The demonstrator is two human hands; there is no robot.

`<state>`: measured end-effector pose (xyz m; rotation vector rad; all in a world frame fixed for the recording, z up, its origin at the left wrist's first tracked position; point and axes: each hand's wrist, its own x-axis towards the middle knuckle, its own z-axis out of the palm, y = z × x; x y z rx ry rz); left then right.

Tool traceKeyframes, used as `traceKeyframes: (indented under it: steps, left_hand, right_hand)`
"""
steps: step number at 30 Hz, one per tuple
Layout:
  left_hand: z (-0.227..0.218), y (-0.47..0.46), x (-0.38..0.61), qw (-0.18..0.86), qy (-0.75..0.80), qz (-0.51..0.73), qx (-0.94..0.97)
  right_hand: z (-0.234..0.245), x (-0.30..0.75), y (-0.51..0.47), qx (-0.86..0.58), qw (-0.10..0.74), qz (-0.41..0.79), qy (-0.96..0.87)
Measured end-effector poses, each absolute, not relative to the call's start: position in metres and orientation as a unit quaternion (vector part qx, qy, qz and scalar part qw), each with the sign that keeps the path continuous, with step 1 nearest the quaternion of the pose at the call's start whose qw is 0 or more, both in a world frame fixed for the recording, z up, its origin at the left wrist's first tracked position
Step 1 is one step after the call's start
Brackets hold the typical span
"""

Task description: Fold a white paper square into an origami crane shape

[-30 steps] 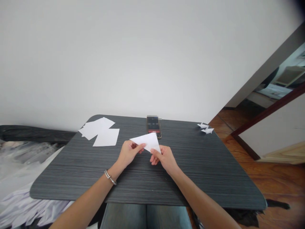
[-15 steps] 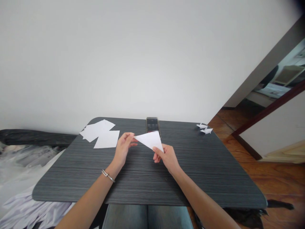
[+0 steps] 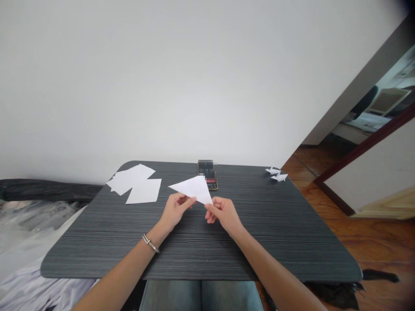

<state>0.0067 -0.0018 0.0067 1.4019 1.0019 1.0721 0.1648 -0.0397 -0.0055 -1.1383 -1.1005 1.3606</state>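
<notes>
A white paper triangle (image 3: 194,188), probably a folded sheet, is held up just above the table, with one corner pointing left. My left hand (image 3: 177,211) pinches its lower edge between thumb and fingers. My right hand (image 3: 223,214) grips the lower corner, close to the left hand. A silver bangle (image 3: 151,243) sits on my left wrist. Behind the triangle lies a phone (image 3: 207,175), its screen blurred. Several loose white paper sheets (image 3: 134,183) lie at the table's far left, beyond my left hand.
Small folded paper figures (image 3: 277,174) lie at the far right of the dark grey ribbed table (image 3: 259,246). White and grey fabric (image 3: 39,224) lies left of the table. A wooden floor (image 3: 366,242) and a doorway lie right. My jeans show below the near edge.
The triangle has turned, its corner now pointing left rather than up and right. My left hand has dropped back from its raised open position to pinch the lower edge.
</notes>
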Motion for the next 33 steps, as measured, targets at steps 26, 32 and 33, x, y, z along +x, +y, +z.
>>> traceKeyframes:
  steps: [26, 32, 33]
  left_hand:
    - [0.006, 0.007, -0.004, 0.514, 0.39, 0.609, 0.461]
    - [0.002, 0.002, 0.005, 0.581, 0.375, 0.487, 0.534]
    - [0.001, 0.001, 0.006, 0.575, 0.381, 0.481, 0.541]
  right_hand:
    - [-0.008, 0.165, -0.039, -0.476, 0.526, 0.518, -0.478]
    - [-0.007, 0.162, -0.042, -0.457, 0.505, 0.519, -0.517]
    - [-0.007, 0.161, -0.042, -0.45, 0.504, 0.519, -0.523]
